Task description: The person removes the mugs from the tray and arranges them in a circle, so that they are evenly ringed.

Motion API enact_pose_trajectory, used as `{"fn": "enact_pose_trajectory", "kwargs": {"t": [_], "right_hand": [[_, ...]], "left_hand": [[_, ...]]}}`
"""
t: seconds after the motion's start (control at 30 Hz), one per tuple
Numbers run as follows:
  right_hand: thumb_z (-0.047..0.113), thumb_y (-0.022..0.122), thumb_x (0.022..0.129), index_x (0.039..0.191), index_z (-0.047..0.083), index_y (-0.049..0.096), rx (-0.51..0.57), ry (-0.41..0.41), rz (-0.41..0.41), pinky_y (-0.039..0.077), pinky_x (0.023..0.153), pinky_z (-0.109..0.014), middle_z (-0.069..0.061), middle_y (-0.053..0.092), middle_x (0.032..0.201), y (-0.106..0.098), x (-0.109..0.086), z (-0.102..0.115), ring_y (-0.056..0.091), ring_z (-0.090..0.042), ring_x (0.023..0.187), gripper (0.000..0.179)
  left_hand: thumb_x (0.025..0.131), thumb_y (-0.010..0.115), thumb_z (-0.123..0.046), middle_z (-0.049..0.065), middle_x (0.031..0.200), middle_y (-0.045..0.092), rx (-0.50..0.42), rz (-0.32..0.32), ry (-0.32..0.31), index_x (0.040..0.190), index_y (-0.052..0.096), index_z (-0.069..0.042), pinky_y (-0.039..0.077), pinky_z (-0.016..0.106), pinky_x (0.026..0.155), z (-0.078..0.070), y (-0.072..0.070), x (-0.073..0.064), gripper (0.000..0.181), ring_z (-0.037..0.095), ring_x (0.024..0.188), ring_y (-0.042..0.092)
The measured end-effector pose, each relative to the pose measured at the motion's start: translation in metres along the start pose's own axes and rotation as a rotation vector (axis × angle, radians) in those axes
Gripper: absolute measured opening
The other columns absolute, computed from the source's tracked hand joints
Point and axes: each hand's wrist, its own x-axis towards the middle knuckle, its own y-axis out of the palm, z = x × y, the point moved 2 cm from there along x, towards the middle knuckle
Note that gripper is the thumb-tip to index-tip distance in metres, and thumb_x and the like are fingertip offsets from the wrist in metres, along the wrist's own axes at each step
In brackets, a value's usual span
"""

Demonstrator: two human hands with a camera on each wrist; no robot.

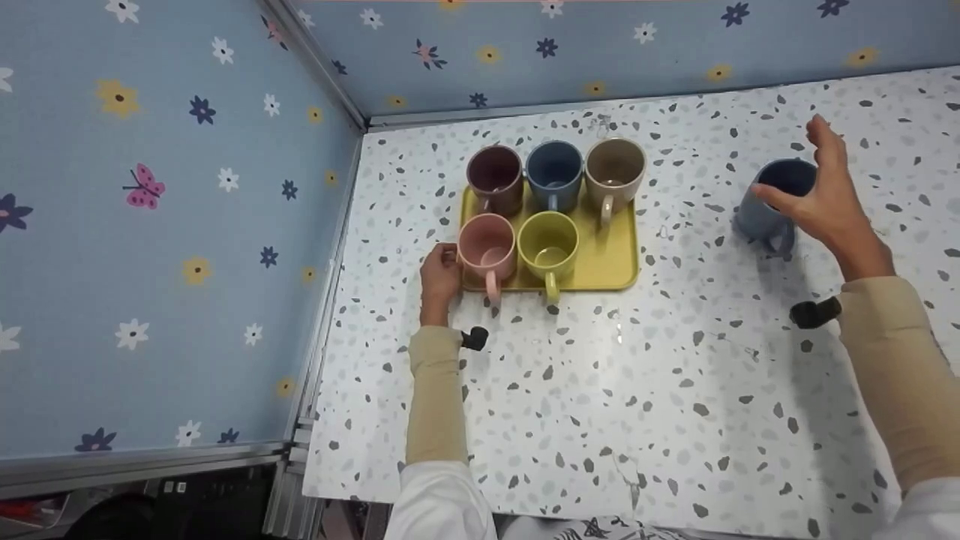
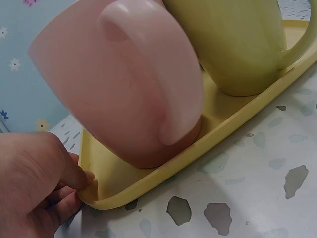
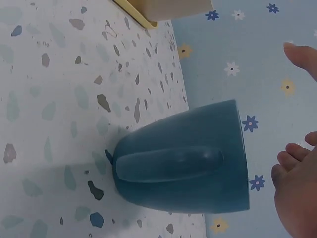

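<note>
My left hand pinches the front left corner of a yellow tray; in the left wrist view the thumb lies on its rim. Beside that hand stands a pink mug, next to a yellow-green mug. Behind them on the tray are a dark maroon mug, a blue mug and a beige mug. Over at the right, my right hand is spread above another blue mug, which stands upright on the table. Thumb and fingers appear apart from it in the right wrist view.
The speckled white table carries everything. A blue flowered panel rises along the left side and another flowered panel along the back. Table surface separates the tray from the lone blue mug.
</note>
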Motion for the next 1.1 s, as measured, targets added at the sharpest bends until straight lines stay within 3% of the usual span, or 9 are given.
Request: {"fn": "enact_pose_trajectory", "kwargs": {"t": [0.23, 0.53, 0.8, 1.1], "right_hand": [[0.023, 0.073, 0.076, 0.147, 0.028, 0.005, 0.03, -0.057, 0.002, 0.005, 0.112, -0.026, 0.001, 0.01, 0.152, 0.018, 0.005, 0.014, 0.009, -0.01, 0.139, 0.098], [0.022, 0.076, 0.072, 0.148, 0.022, 0.011, 0.048, -0.149, 0.014, 0.01, 0.11, -0.022, -0.003, 0.018, 0.151, 0.043, 0.012, 0.032, 0.016, -0.01, 0.137, 0.1], [0.026, 0.078, 0.071, 0.147, 0.026, 0.013, 0.04, -0.172, 0.055, 0.015, 0.111, -0.031, 0.0, 0.02, 0.15, 0.07, 0.016, 0.041, 0.02, -0.013, 0.136, 0.1], [0.029, 0.077, 0.071, 0.148, 0.025, 0.013, 0.025, -0.199, 0.086, 0.014, 0.111, -0.032, 0.0, 0.021, 0.15, 0.093, 0.023, 0.044, 0.02, -0.014, 0.136, 0.1]], "left_hand": [[0.082, 0.046, 0.0, 0.007, 0.103, 0.06, -0.005, 0.009, -0.016, 0.113, 0.059, -0.009, 0.045, 0.031, 0.084, 0.0, 0.0, -0.001, 0.034, 0.017, 0.094, 0.056], [0.082, 0.044, 0.0, 0.009, 0.101, 0.061, 0.001, 0.0, 0.012, 0.113, 0.058, -0.006, 0.044, 0.031, 0.083, -0.001, 0.0, -0.001, 0.034, 0.019, 0.093, 0.055], [0.081, 0.046, 0.0, 0.009, 0.102, 0.061, 0.003, -0.005, 0.005, 0.111, 0.059, -0.007, 0.044, 0.031, 0.084, -0.001, 0.0, 0.0, 0.034, 0.018, 0.093, 0.055], [0.082, 0.046, 0.0, 0.009, 0.103, 0.062, 0.016, 0.002, 0.0, 0.113, 0.059, -0.007, 0.044, 0.031, 0.084, 0.0, 0.0, 0.001, 0.034, 0.019, 0.095, 0.056]]}}
